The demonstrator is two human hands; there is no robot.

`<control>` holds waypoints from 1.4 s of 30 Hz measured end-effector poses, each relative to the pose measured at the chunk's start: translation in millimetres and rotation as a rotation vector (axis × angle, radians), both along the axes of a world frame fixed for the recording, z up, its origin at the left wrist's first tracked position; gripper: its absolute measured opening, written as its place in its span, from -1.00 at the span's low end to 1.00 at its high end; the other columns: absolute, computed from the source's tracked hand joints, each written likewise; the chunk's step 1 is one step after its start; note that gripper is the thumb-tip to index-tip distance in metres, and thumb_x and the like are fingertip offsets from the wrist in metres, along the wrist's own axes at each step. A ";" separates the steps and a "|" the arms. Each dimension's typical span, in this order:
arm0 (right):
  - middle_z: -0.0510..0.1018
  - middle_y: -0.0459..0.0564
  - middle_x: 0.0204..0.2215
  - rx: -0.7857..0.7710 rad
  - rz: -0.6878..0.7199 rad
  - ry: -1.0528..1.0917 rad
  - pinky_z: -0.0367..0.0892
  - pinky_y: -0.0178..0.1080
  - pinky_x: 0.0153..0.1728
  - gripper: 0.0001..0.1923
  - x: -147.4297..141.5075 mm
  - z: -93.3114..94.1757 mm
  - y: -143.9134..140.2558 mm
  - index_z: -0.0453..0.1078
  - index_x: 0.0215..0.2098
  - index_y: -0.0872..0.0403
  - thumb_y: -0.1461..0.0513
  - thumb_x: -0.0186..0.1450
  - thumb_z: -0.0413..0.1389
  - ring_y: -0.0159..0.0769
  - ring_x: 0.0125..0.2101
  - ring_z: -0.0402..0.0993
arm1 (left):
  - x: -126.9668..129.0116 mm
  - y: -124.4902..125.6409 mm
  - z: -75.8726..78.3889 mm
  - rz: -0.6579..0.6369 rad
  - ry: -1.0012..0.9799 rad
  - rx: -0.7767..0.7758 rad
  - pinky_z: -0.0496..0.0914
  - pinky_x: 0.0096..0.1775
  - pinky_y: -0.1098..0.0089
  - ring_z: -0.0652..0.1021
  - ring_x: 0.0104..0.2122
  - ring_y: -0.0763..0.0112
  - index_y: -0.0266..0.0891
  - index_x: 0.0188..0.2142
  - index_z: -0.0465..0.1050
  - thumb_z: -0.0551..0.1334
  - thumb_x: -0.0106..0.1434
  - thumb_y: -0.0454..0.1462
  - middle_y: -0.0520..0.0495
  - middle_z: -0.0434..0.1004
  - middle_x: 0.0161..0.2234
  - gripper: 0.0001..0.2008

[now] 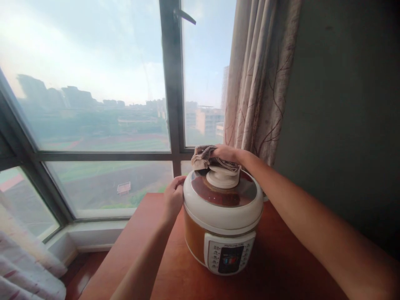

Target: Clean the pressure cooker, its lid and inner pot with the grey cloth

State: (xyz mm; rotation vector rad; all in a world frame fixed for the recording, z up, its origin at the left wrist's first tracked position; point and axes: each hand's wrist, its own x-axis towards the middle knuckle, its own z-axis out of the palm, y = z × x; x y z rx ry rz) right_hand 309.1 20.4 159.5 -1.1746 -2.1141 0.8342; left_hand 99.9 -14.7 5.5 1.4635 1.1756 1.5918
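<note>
An electric pressure cooker (222, 216) with an orange body, white rim and brown lid stands on a reddish wooden table (131, 254). My right hand (227, 153) presses a crumpled brown-grey cloth (203, 155) onto the white lid knob (222, 177). My left hand (173, 196) rests against the cooker's left rim, fingers curled on it. The cooker's control panel (229, 258) faces me.
A large window (93, 104) with a dark frame fills the wall behind the table, a patterned curtain (259, 79) hangs to its right, and a grey-green wall (343, 104) bounds the right side. Pale striped fabric (21, 266) lies at lower left beside the low sill.
</note>
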 end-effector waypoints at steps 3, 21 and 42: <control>0.65 -0.08 -0.36 0.011 0.099 -0.239 0.33 -0.30 -0.24 -0.83 -29.0 7.4 16.3 0.60 -0.33 0.12 0.26 0.11 0.21 -0.25 -0.33 0.44 | 0.6 -1.2 1.8 -0.002 -0.010 0.007 0.41 -0.17 0.29 0.57 -0.22 0.19 -0.25 -0.23 0.58 0.14 0.09 -0.24 -0.11 0.66 -0.25 -0.68; 0.67 0.13 -0.37 -0.010 -0.221 -0.306 0.37 -0.12 0.00 -0.90 14.4 -6.2 81.6 0.55 -0.48 0.07 0.28 -0.02 0.32 0.03 -0.12 0.55 | -1.4 -8.0 8.0 -0.037 -0.015 -0.039 0.43 -0.14 0.26 0.59 -0.18 0.15 -0.25 -0.20 0.59 0.14 0.09 -0.25 -0.13 0.67 -0.22 -0.67; 0.67 0.05 -0.45 -0.208 -0.301 0.211 0.52 -0.13 -0.24 -0.74 79.1 -45.9 12.4 0.57 -0.22 0.11 0.09 0.25 0.23 -0.11 -0.36 0.60 | 0.0 -2.3 4.5 0.002 0.004 0.015 0.42 -0.10 0.24 0.59 -0.18 0.14 -0.25 -0.24 0.59 0.14 0.10 -0.23 -0.13 0.66 -0.25 -0.69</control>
